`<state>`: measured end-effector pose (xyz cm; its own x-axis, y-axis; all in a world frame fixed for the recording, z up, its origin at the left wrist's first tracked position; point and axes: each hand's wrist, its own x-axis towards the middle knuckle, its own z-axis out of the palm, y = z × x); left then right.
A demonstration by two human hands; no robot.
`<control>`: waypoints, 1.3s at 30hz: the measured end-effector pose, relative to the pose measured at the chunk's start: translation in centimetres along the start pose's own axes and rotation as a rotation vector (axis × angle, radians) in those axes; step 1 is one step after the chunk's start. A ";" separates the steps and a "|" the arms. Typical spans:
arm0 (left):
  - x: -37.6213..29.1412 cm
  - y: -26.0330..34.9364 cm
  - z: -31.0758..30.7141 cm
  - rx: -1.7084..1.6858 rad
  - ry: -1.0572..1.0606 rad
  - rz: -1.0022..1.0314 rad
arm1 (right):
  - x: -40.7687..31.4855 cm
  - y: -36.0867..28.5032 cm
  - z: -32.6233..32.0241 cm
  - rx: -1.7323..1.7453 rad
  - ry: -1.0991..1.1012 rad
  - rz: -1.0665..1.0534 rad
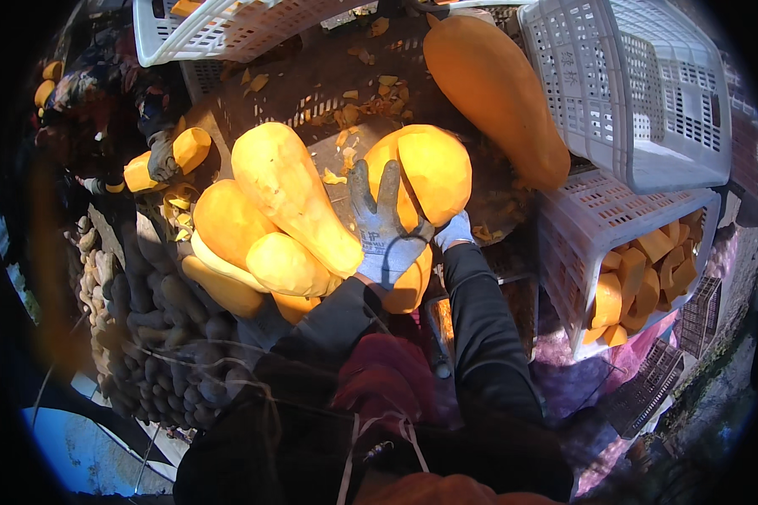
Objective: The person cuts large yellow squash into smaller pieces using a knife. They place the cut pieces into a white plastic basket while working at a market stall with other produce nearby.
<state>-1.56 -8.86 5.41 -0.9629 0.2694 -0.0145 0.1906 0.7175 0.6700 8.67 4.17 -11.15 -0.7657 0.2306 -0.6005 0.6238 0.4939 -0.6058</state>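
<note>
My left hand (pixel 385 230), in a blue work glove with dirty fingertips, spreads over a peeled orange squash (pixel 439 170) and holds it. A dark cleft splits this squash into two parts; whether a blade sits in it I cannot tell. My right hand (pixel 455 230), gloved too, is against its lower right side, fingers mostly hidden. Another squash piece (pixel 410 281) is below my left wrist. Just left of that hand, a long peeled squash (pixel 284 183) lies across several others, among them a rounded one (pixel 288 264).
A large whole squash (pixel 493 95) lies at the far right of the work surface (pixel 278 82), which bears peel scraps (pixel 385 101). White crates (pixel 676 95) stand right, one holding squash chunks (pixel 644 271). At left are unpeeled squashes (pixel 170 341) and a co-worker's gloved hand (pixel 162 158) on squash.
</note>
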 end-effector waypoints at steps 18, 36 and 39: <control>6.6 2.4 -2.8 0.447 -0.401 0.423 | -22.5 -4.2 -6.1 0.057 0.212 0.363; 6.4 -1.5 -1.5 0.677 -0.612 0.349 | -16.0 -14.3 -7.6 0.055 0.140 0.221; 6.4 1.8 -2.4 0.646 -0.568 0.403 | -13.5 -14.0 -8.0 0.087 0.154 0.229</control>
<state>-7.84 -7.43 8.31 -0.5973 0.7242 -0.3446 0.7207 0.6732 0.1656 9.03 0.86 9.60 -0.6139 0.4556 -0.6446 0.7893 0.3422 -0.5098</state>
